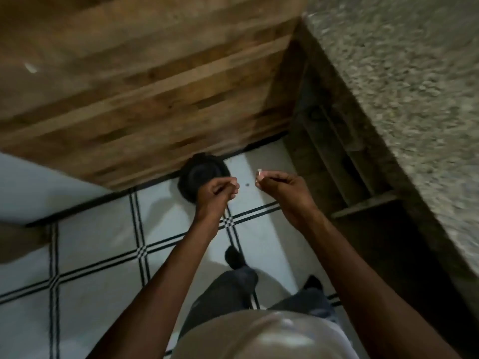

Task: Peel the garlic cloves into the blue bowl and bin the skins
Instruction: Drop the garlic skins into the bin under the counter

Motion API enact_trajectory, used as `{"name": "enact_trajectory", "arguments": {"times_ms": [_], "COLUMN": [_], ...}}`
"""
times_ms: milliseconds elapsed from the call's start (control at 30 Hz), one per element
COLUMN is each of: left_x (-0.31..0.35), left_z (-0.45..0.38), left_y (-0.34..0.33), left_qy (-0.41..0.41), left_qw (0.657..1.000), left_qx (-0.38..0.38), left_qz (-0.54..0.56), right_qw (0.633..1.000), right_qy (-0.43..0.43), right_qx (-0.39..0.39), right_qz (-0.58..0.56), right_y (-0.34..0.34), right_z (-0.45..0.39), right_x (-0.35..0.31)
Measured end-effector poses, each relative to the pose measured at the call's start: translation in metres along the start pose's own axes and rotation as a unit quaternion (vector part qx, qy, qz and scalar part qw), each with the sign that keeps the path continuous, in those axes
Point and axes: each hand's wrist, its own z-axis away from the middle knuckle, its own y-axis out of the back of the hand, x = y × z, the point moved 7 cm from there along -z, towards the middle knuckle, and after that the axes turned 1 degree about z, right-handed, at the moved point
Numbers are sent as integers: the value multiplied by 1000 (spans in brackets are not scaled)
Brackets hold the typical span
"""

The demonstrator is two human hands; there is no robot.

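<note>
A wooden table (145, 81) filled the upper left, with one pale scrap (30, 68) lying on its top. Below its near edge a black bin (199, 174) stood on the tiled floor (98, 255). The left hand (219, 191) hung over the bin's right rim, fingers curled in against the thumb; blur hid whether anything lay inside that grip. Just right of the bin, apart from the left hand, the right hand (278, 183) hovered over the floor with its fingertips pinched together on a small whitish garlic skin (259, 173). Further right of the bin stood dark wooden shelves (344, 156) under a speckled stone counter (404, 81). The blue bowl was out of sight.
</note>
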Motion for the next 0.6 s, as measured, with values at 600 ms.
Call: {"name": "enact_trajectory", "arguments": {"times_ms": [600], "left_x": [-67], "left_z": [-104], "left_y": [204], "left_qy": [86], "left_qw": [979], "left_qx": [158], "left_qz": [100], "right_qw": [979], "right_qy": [-96], "right_qx": [-84], "right_qz": [160], "right_y": [-209], "right_z": [-119], "right_x": [102]}}
